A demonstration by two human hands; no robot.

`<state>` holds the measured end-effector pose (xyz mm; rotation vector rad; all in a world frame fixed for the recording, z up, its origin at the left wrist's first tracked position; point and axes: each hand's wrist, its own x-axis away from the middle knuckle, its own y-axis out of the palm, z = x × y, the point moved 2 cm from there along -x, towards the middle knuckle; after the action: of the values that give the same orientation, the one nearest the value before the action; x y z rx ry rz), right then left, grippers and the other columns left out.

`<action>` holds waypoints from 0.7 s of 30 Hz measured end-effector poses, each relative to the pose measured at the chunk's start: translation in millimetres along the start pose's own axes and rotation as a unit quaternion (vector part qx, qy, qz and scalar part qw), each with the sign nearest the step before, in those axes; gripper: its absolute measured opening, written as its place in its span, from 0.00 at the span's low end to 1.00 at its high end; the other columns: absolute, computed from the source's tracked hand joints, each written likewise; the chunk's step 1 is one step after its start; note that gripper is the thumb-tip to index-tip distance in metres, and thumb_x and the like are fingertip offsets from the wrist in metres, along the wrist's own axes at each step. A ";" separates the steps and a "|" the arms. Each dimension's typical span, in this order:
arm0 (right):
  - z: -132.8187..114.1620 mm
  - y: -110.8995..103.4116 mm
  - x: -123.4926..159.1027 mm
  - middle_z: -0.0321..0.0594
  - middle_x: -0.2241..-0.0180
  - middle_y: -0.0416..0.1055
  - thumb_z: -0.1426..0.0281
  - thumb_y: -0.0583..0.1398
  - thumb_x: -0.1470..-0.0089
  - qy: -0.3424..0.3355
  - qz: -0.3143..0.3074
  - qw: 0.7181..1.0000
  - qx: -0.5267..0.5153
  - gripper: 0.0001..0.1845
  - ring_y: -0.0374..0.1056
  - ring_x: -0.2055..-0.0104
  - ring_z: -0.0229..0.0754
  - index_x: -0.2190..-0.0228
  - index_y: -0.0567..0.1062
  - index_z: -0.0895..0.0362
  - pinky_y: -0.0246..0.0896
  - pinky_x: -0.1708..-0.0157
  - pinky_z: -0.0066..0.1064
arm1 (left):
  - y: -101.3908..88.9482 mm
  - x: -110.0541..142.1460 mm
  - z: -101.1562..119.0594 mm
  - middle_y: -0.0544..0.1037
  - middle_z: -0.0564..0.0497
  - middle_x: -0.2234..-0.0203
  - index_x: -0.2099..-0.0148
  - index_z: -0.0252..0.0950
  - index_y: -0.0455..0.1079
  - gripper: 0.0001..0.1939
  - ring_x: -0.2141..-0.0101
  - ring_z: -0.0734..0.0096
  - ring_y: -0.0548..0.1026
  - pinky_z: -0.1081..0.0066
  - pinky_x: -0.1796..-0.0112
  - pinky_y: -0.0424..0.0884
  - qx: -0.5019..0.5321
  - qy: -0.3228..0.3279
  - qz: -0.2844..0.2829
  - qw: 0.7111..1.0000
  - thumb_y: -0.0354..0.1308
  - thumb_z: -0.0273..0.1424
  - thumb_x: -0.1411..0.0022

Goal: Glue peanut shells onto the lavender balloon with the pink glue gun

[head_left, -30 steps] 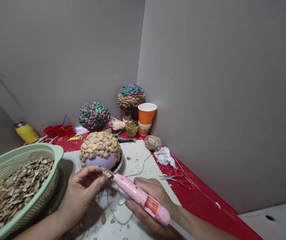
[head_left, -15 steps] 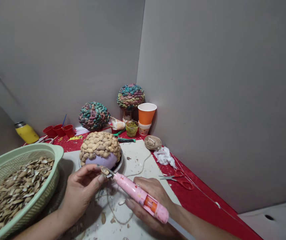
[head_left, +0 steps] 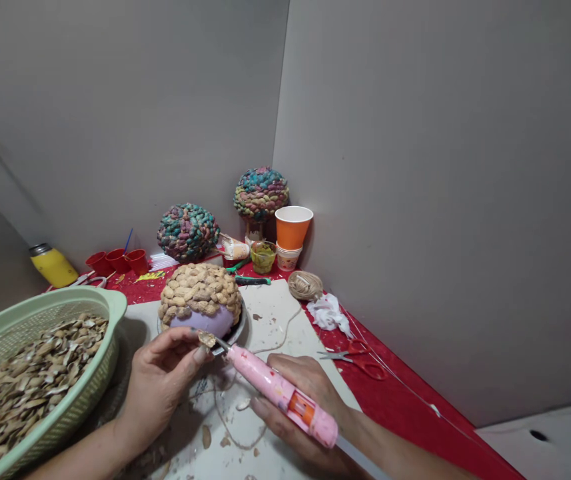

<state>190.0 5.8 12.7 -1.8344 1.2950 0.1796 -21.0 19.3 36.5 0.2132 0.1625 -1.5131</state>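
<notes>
Between thumb and fingertips, my left hand [head_left: 165, 380] pinches a half peanut shell [head_left: 207, 339], its hollow side partly showing. My right hand [head_left: 310, 407] is wrapped round a pink hot glue gun [head_left: 265, 383], with a glue stick [head_left: 362, 460] coming out of its back end. The gun's metal nozzle points left and is at the edge of the shell. Just beyond the hands, a purple balloon-like ball [head_left: 210, 321] rests in a shallow dish [head_left: 242, 327]. Rows of peanut shells [head_left: 200, 287] cover its upper part, and a smooth purple patch faces me.
A green basket [head_left: 110, 313] heaped with peanut shells stands at the left. Twine [head_left: 305, 285], white tissue [head_left: 329, 312] and red scissors [head_left: 365, 360] lie to the right. Two painted shell-covered balls [head_left: 188, 231], red cups [head_left: 136, 262], an orange cup [head_left: 293, 228] and a yellow bottle [head_left: 54, 265] stand behind.
The shell and my left fingertips have shifted very slightly left, and the shell's hollow side shows a little more. The glue gun has barely moved.
</notes>
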 end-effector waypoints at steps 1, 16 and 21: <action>-0.1 -0.1 0.2 0.30 0.79 0.54 0.64 0.57 0.42 -0.001 0.001 1.000 -0.001 0.17 0.51 0.79 0.33 0.76 0.56 0.54 0.46 0.77 0.28 | 0.0 -0.1 0.1 0.82 0.52 0.74 0.66 0.36 0.77 0.07 0.74 0.72 0.79 0.78 0.70 0.77 -0.003 0.000 0.002 1.000 0.69 0.28 0.50; 1.6 1.1 1.4 0.30 0.78 0.54 0.63 0.58 0.42 -0.003 -0.006 1.000 0.009 0.17 0.51 0.79 0.33 0.76 0.57 0.55 0.45 0.77 0.29 | -1.0 -0.4 -0.2 0.83 0.51 0.73 0.66 0.36 0.77 0.08 0.72 0.69 0.80 0.75 0.69 0.78 -0.017 0.004 0.017 1.000 0.69 0.30 0.50; -0.8 -0.4 0.3 0.30 0.78 0.53 0.63 0.57 0.42 0.001 -0.010 1.000 0.004 0.17 0.51 0.78 0.33 0.76 0.56 0.54 0.45 0.77 0.29 | 0.3 -1.8 0.9 0.83 0.50 0.73 0.66 0.36 0.76 0.09 0.72 0.66 0.81 0.73 0.69 0.79 -0.022 0.002 0.021 1.000 0.69 0.31 0.51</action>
<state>190.2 5.0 13.3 -1.8405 1.2760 0.1620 -20.9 20.8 37.8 0.1847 0.1930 -1.4651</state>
